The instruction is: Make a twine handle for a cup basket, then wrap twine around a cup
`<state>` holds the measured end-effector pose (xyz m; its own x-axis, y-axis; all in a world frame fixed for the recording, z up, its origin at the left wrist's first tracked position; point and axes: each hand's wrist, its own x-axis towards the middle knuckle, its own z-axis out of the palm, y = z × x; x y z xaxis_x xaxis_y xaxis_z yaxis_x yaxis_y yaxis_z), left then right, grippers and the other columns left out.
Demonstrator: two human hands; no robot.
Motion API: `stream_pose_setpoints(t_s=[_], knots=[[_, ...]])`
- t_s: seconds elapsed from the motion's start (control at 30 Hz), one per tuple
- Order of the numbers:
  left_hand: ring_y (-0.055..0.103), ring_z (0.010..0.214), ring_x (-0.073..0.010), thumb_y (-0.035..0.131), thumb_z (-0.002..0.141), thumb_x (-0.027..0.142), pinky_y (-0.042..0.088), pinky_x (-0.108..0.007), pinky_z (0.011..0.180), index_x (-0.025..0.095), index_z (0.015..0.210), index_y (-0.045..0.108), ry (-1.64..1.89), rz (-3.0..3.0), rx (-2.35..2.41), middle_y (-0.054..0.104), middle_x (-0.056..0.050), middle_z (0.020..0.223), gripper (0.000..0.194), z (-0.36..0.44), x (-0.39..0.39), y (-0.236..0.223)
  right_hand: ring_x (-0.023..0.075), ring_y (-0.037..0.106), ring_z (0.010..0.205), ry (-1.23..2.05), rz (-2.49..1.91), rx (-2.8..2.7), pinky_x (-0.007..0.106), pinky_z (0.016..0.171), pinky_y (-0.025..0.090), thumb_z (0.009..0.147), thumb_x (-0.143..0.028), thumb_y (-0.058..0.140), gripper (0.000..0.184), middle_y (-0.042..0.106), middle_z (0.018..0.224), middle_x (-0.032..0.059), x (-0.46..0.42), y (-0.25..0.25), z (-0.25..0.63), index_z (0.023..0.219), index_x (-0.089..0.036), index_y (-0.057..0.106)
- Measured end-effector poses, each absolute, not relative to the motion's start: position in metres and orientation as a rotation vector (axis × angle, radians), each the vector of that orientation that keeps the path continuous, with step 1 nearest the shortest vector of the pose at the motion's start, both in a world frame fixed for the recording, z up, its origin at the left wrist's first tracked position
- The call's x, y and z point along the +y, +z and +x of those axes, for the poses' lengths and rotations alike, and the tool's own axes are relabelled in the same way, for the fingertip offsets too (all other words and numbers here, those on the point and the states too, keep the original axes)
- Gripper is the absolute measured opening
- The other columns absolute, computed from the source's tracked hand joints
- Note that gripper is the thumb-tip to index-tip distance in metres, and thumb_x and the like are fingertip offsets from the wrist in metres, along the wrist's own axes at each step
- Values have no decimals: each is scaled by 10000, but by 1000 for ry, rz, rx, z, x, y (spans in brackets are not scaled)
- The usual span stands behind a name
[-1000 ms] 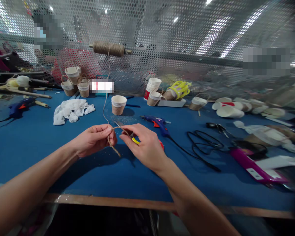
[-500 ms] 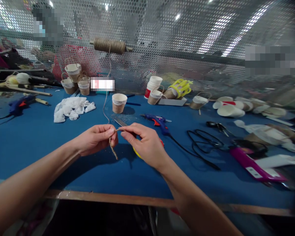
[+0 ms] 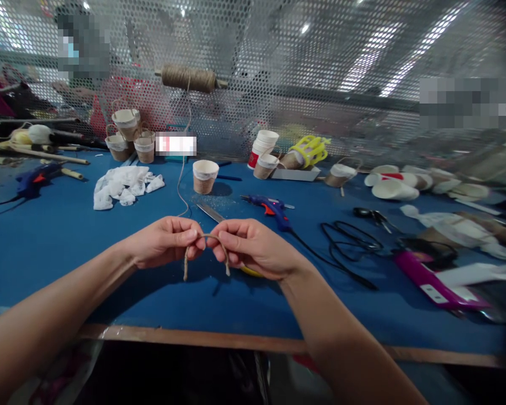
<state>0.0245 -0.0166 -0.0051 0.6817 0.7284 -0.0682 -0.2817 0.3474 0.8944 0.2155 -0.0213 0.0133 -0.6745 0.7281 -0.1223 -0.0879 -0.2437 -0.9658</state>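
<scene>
My left hand (image 3: pixel 168 241) and my right hand (image 3: pixel 253 244) pinch a short piece of brown twine (image 3: pixel 211 236) between thumbs and fingers. The twine arches between them, its two ends hanging down. Under and behind my right hand lie scissors (image 3: pixel 209 211); a blade and part of a yellow handle show. Beyond the hands stands a paper cup (image 3: pixel 204 178), wrapped in brown twine below a white lace rim. A blue glue gun (image 3: pixel 270 209) lies to the right of the scissors. From a twine spool (image 3: pixel 188 77) on the mesh, a strand runs down behind my left hand.
White lace (image 3: pixel 124 183) lies bunched at left, near several finished small baskets (image 3: pixel 144 149). Stacked cups (image 3: pixel 265 147) and a yellow plastic piece (image 3: pixel 311 151) stand at the back. A black cable (image 3: pixel 348 244) and a purple box (image 3: pixel 436 281) lie at right. A second glue gun (image 3: pixel 36 179) is far left.
My right hand has turned and lowered a little. The twine piece now bends into an arch with both ends hanging, where only one end hung before.
</scene>
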Motion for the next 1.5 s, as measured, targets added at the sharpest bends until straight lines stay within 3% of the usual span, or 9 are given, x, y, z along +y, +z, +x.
stream_pose_setpoints(t_s=[0.33, 0.6, 0.93, 1.5], knots=[[481, 529, -76, 687, 687, 318, 360, -193, 526, 110, 682, 637, 757, 968, 580, 553, 5, 525, 214, 25, -12, -6, 31, 446, 458, 1671, -856, -1583, 165, 418, 352, 762, -341, 590, 198, 563, 610, -28, -21, 13, 214, 771, -143, 588], [485, 518, -69, 658, 693, 389, 372, -202, 516, 117, 696, 636, 869, 1247, 739, 586, -3, 607, 272, 17, -5, -2, 33, 430, 457, 1521, -950, -1648, 167, 409, 343, 779, -295, 569, 160, 546, 601, -28, -17, 17, 217, 766, -135, 576], [434, 446, -57, 612, 737, 315, 314, -185, 443, 132, 623, 575, 944, 1416, 965, 538, 24, 495, 219, 22, -8, -1, 53, 463, 501, 1285, -1061, -1808, 192, 485, 384, 802, -272, 521, 143, 534, 607, -26, -17, 13, 212, 755, -139, 549], [398, 498, -54, 617, 724, 343, 292, -188, 484, 126, 654, 605, 805, 1224, 793, 519, 23, 559, 229, 13, -4, 2, 56, 477, 489, 1262, -1050, -1740, 192, 477, 397, 786, -266, 527, 128, 528, 587, -31, -16, 11, 210, 754, -143, 548]])
